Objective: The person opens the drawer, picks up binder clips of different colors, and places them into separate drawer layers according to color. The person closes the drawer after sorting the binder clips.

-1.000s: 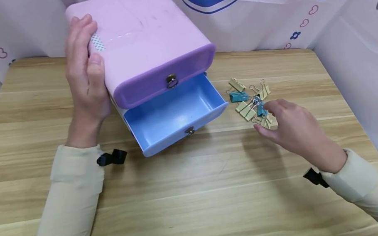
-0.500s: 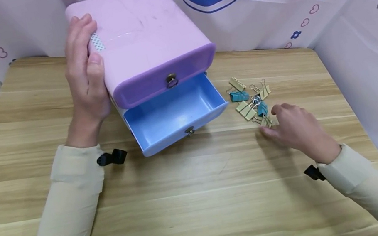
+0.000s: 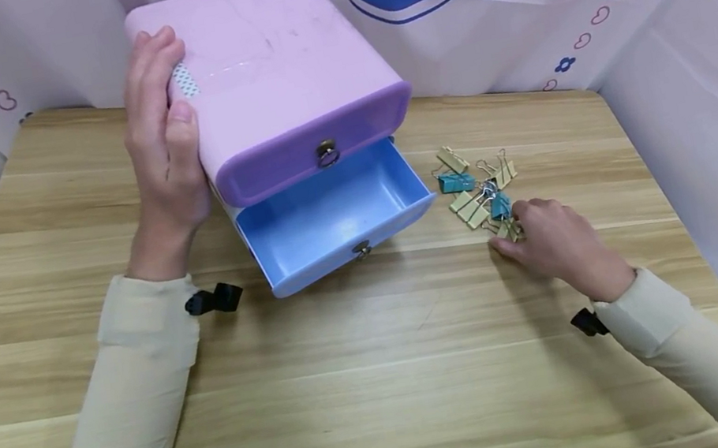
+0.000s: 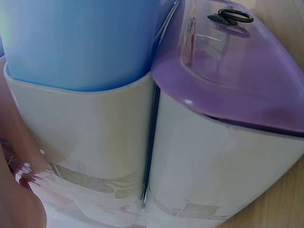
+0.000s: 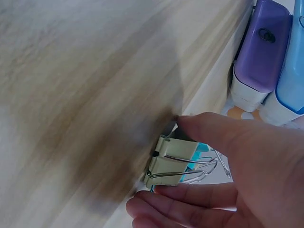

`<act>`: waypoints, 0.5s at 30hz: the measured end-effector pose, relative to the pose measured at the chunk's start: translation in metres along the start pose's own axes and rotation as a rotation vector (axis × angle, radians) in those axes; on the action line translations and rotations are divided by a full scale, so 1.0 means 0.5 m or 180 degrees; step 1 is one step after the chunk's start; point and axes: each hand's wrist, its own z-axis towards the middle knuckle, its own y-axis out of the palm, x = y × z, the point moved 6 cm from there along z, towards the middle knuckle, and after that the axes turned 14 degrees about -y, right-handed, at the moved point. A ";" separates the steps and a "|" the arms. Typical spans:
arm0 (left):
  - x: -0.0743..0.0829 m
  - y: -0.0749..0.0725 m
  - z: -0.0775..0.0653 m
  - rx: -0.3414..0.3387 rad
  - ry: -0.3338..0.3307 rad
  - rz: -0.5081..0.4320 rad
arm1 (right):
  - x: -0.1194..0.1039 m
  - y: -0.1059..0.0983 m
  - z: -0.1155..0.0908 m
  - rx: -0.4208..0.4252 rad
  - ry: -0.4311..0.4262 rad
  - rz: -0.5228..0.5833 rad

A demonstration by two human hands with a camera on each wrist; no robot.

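A two-tier desktop drawer box (image 3: pixel 271 55) has a pink top and a shut purple upper drawer (image 3: pixel 276 160). Its blue lower drawer (image 3: pixel 396 227) is pulled out, and nothing shows inside. My left hand (image 3: pixel 161 147) rests against the box's left side, fingers reaching over its top edge. To the right lies a pile of binder clips, several cream (image 3: pixel 452 159) and some teal (image 3: pixel 456 183). At the pile's near edge, my right hand (image 3: pixel 560 240) pinches a cream binder clip (image 5: pixel 166 164) between thumb and fingers. In the right wrist view, teal shows behind that clip.
Wood-grain tabletop (image 3: pixel 386 379) lies under everything. A white printed cloth (image 3: pixel 512 29) hangs behind the box, and a white side panel (image 3: pixel 707 114) stands beyond the table's right edge. Clear tape (image 4: pixel 85 178) runs round the box.
My right hand first drew back slightly from the pile, then closed its thumb and fingers at the nearest cream binder clip. My left hand and the drawer box have stayed in place.
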 end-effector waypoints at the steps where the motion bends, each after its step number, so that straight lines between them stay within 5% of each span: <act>1: 0.000 0.000 0.000 -0.0004 -0.0001 0.0003 | 0.000 0.001 0.001 0.0006 -0.0006 0.0006; 15: 0.002 0.002 0.001 -0.0028 -0.0003 0.0043 | 0.015 0.005 0.006 -0.0132 0.0103 0.0085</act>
